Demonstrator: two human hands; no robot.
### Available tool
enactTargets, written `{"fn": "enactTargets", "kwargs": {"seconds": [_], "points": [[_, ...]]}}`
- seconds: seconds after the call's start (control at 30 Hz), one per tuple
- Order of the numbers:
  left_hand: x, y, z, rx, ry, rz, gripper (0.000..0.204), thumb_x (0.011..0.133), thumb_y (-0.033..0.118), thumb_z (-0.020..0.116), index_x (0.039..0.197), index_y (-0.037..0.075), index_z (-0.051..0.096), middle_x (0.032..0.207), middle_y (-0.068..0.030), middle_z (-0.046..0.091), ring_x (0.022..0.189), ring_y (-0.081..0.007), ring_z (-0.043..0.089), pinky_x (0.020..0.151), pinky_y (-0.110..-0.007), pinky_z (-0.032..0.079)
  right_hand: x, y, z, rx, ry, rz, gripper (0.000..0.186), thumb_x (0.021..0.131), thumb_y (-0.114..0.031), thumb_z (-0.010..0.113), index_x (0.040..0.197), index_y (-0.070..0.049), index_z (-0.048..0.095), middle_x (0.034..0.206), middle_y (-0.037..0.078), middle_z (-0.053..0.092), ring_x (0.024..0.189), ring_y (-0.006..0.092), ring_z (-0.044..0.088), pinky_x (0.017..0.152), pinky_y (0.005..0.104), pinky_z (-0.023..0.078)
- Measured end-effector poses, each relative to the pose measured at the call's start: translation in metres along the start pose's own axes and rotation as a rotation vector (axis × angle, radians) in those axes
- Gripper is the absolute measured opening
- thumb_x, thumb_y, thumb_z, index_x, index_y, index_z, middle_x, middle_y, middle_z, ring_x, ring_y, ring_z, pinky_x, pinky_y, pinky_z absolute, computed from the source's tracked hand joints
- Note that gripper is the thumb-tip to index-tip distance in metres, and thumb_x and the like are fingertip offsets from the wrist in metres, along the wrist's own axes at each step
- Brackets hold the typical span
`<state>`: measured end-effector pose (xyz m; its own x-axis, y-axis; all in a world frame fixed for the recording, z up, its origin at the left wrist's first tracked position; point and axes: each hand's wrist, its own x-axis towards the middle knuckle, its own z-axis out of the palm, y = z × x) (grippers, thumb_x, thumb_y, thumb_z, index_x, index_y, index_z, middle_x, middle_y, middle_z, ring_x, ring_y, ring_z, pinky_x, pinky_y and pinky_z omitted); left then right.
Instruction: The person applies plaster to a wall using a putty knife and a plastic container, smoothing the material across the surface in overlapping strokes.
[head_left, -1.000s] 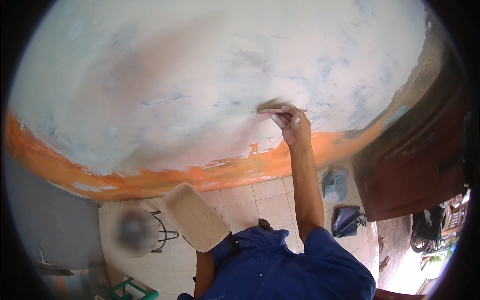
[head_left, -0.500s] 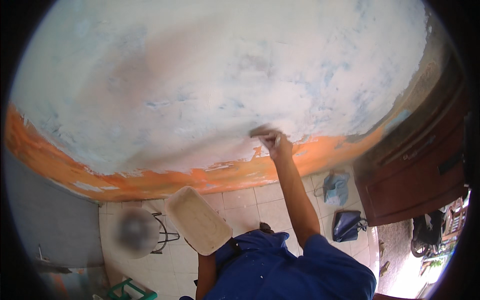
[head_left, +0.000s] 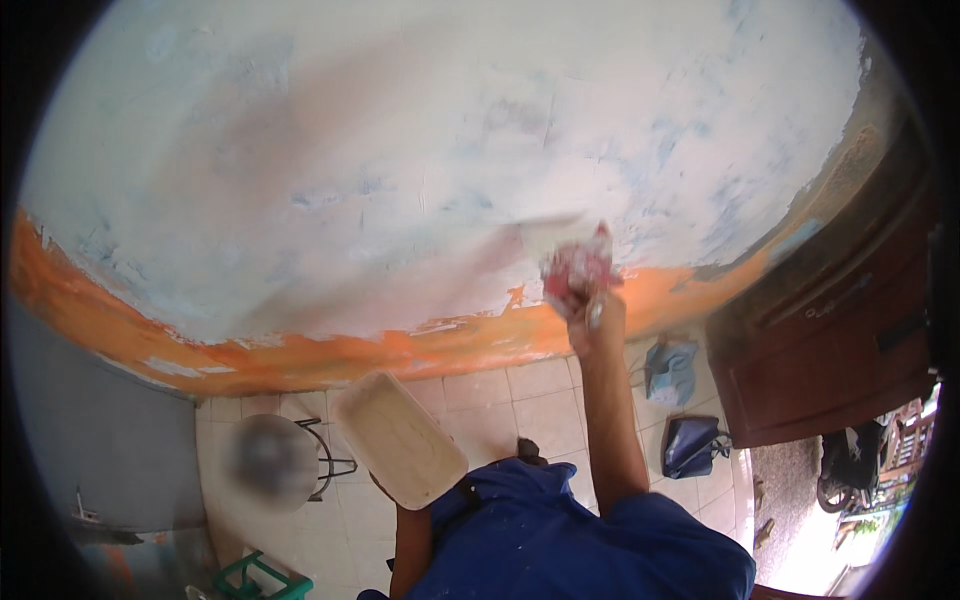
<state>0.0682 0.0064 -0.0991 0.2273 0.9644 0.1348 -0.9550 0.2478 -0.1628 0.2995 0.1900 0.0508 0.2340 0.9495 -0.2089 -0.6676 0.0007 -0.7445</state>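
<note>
My right hand grips a reddish, putty-smeared scraper, blurred, in front of the patchy white wall; left under tray.
Scraper sits just above the orange band, contact with wall: can't tell. My left hand is mostly hidden beneath the long beige tray; can't tell how its fingers hold. Dark blue bag on tiled floor, right of me.

A flat, white-smeared red scraper is up near the white-and-orange painted wall; a beige rectangular tray slants below.
</note>
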Motion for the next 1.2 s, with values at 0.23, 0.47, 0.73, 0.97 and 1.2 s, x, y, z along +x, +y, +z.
{"fn": "enactTargets", "kwargs": {"seconds": [0.23, 0.47, 0.73, 0.97, 1.2], "points": [[-0.008, 0.021, -0.032, 0.221, 0.126, 0.057, 0.070, 0.081, 0.052, 0.060, 0.133, 0.008, 0.041, 0.128, -0.0192, 0.043, 0.108, -0.0393, 0.048, 0.086, -0.062, 0.039, 0.036, 0.102, -0.065, 0.018, 0.046, 0.214, 0.016, 0.082, -0.002, 0.043, 0.092, 0.005, 0.054, 0.088, 0.014, 0.059, 0.079, 0.0256, 0.064, 0.072, 0.0411, 0.059], [-0.001, 0.009, -0.002, 0.202, 0.087, 0.203, 0.071, 0.079, 0.049, 0.065, 0.131, 0.006, 0.041, 0.126, -0.0191, 0.044, 0.109, -0.0386, 0.047, 0.086, -0.060, 0.038, 0.101, 0.039, 0.045, 0.025, 0.025, 0.090, 0.014, 0.089, -0.001, 0.041, 0.086, 0.012, 0.045, 0.091, 0.026, 0.055, 0.081, 0.0423, 0.063, 0.079, 0.0473, 0.059], [-0.015, 0.010, -0.015, 0.248, 0.145, 0.229, 0.079, 0.079, 0.052, 0.064, 0.135, 0.003, 0.037, 0.125, -0.0212, 0.044, 0.108, -0.0401, 0.047, 0.087, -0.063, 0.038, 0.038, 0.006, 0.022, 0.080, -0.207, -0.047, 0.018, 0.088, -0.005, 0.047, 0.096, 0.011, 0.053, 0.094, 0.018, 0.059, 0.090, 0.0334, 0.065, 0.076, 0.0415, 0.058], [-0.026, 0.023, -0.036, 0.269, 0.103, 0.174, 0.073, 0.081, 0.052, 0.061, 0.136, 0.009, 0.039, 0.128, -0.0191, 0.043, 0.111, -0.0402, 0.046, 0.088, -0.063, 0.038, 0.018, 0.077, -0.051, 0.004, -0.016, 0.202, 0.026, 0.082, -0.006, 0.048, 0.104, 0.006, 0.055, 0.097, 0.017, 0.063, 0.092, 0.0282, 0.064, 0.082, 0.0414, 0.055], [-0.005, 0.007, -0.001, 0.168, 0.043, 0.167, 0.073, 0.079, 0.052, 0.062, 0.135, 0.010, 0.040, 0.129, -0.0174, 0.042, 0.112, -0.0403, 0.046, 0.090, -0.062, 0.037, 0.084, 0.060, 0.028, 0.045, -0.014, 0.078, 0.017, 0.090, -0.005, 0.040, 0.079, 0.006, 0.048, 0.086, 0.017, 0.057, 0.086, 0.0354, 0.063, 0.077, 0.0419, 0.060]]}}
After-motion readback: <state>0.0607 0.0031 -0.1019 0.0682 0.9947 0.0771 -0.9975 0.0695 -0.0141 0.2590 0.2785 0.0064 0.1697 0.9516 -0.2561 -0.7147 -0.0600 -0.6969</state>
